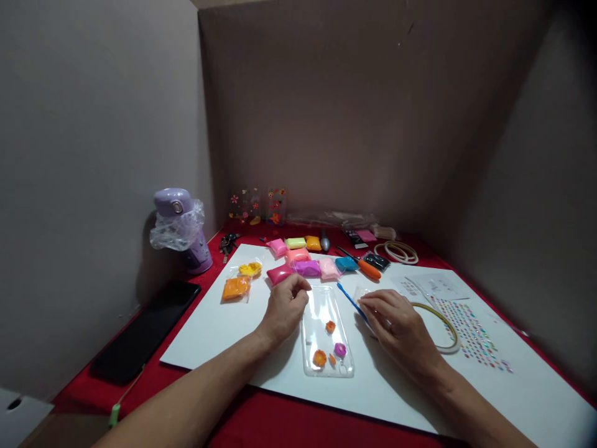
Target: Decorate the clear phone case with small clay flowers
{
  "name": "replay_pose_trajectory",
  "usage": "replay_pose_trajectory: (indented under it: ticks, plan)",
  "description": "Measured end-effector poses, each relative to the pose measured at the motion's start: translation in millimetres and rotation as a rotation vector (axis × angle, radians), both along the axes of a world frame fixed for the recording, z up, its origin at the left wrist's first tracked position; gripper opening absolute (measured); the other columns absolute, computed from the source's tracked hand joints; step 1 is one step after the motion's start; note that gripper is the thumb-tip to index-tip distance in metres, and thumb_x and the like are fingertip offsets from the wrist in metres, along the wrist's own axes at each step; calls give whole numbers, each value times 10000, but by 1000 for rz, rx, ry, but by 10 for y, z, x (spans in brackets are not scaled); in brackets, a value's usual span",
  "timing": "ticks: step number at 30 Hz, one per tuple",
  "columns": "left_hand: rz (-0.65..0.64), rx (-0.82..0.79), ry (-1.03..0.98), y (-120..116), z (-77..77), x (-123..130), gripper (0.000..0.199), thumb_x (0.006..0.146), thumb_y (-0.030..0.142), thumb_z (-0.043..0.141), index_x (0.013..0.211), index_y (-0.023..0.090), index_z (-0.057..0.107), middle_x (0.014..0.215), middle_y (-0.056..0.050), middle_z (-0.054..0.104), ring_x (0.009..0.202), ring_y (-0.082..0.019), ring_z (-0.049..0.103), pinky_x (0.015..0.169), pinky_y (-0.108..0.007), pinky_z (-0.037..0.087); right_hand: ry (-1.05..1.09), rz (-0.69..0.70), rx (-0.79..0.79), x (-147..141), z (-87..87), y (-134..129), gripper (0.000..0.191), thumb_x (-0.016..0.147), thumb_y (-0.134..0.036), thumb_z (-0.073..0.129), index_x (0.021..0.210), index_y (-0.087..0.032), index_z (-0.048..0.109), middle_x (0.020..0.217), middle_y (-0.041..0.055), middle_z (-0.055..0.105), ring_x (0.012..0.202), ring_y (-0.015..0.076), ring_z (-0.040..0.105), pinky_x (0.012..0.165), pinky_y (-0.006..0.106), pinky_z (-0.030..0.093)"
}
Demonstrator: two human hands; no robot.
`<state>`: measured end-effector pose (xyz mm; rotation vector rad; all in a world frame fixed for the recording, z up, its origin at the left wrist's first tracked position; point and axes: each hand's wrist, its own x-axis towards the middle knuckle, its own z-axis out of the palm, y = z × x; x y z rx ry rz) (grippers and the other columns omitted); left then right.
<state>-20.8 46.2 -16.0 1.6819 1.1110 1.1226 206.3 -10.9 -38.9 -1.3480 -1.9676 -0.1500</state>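
- the left forearm slants in from lower left
- the left hand is curled, thumb beside the bent index finger
- the right forearm slants in from lower right
- the right hand has its fingers bent close together

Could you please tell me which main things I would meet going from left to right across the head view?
Purple bottle, orange packet, left hand, clear phone case, right hand, sheet of small colored gems.
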Motion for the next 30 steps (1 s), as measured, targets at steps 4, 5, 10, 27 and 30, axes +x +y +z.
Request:
replay_pose_trajectory:
  ticks: [4,5,10,27,30]
  plan:
    - [0,-49,-56,3,28,9,92,768,210,500,800,159,569,705,7,575,640,-125,518,591,-234,405,-4,1,8,-7,10,1,167,889,-211,499,923,-205,662,946,83,667,892,240,602,766,407,478]
    - [-3,-65,-66,1,37,11,108,779,231,503,814,157,572,702,8,576,627,-122,516,582,-232,404,-4,5,9,-6,9,3,165,887,-211,500,921,-205,662,944,81,667,891,239,602,765,407,479]
    - [-7,-63,-58,-7,61,20,190,816,319,510,724,157,548,629,25,530,577,-108,475,557,-229,379,8,12,4,-7,6,9,164,888,-214,500,922,-204,661,947,83,665,893,239,600,769,411,480]
    - [99,103,64,73,-136,83,294,840,280,470,609,195,310,580,46,344,574,-112,343,541,-244,258,26,52,-4,-43,26,-7,164,896,-230,502,917,-207,662,938,75,661,904,235,600,771,390,485]
    - [99,112,45,73,-143,76,315,842,296,489,601,191,315,576,48,345,566,-107,337,538,-242,258,116,55,-4,-75,104,0,157,895,-265,521,922,-213,667,940,76,665,916,234,599,769,380,489]
